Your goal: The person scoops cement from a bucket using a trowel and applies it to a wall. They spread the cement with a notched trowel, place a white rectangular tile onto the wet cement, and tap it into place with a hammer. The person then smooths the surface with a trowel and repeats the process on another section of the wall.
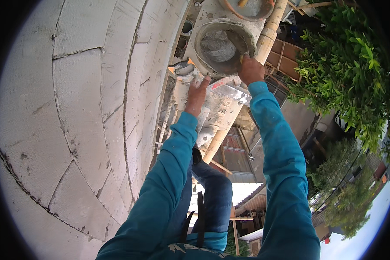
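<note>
A round basin (202, 59) with wet grey mortar (217, 45) inside stands on the scaffold planks ahead of me. At its near right rim my right hand (251, 70) is closed round a tool with a yellowish handle (242, 58). The tool's working end is hard to make out against the basin's inner wall. Just below the near left rim is my left hand (197, 95), its fingers apart and the fingertips close to the rim; whether they touch it I cannot tell. A handsaw (229, 92) with a toothed blade lies on the planks between my arms.
A pale block wall (82, 86) rises along my left side. Another round basin (251, 13) stands beyond the first. A grey and orange object (184, 68) lies beside the wall. Bamboo poles (268, 37) edge the platform at right, above a drop. Leafy branches (338, 69) hang farther right.
</note>
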The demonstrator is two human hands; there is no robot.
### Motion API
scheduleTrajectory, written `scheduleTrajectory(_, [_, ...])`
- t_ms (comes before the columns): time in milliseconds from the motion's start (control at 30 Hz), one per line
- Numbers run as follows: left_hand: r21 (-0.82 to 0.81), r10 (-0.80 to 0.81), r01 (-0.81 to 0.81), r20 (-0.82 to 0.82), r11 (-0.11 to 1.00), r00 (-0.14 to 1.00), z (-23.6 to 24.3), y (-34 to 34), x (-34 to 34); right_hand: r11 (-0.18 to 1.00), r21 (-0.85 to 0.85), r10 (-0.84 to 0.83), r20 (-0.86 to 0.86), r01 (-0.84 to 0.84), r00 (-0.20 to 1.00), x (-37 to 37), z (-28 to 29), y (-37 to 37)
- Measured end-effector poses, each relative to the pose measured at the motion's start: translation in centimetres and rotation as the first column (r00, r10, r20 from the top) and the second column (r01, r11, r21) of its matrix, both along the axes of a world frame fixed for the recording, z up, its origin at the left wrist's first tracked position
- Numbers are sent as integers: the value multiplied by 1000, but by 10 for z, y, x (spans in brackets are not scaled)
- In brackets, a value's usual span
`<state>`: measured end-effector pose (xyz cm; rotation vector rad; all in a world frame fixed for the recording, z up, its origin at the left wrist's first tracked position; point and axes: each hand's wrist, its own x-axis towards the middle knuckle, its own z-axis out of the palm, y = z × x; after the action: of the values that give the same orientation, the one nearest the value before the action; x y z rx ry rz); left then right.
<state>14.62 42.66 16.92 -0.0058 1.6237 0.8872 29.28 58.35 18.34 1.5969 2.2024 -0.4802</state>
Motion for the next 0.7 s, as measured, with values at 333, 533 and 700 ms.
scheduleTrajectory(333, [53,159,-162,47,985,986,-73,52,-1,862,-218,479,53,-458,876,20,72,-26])
scheduleTrajectory(533, [156,23,-11,-77,988,997,41,-8,11,974,-6,225,158,-227,962,74,156,-57])
scheduleTrajectory(700, [322,-4,72,-208,944,978,178,-47,12,980,-163,137,145,-113,980,53,242,-140])
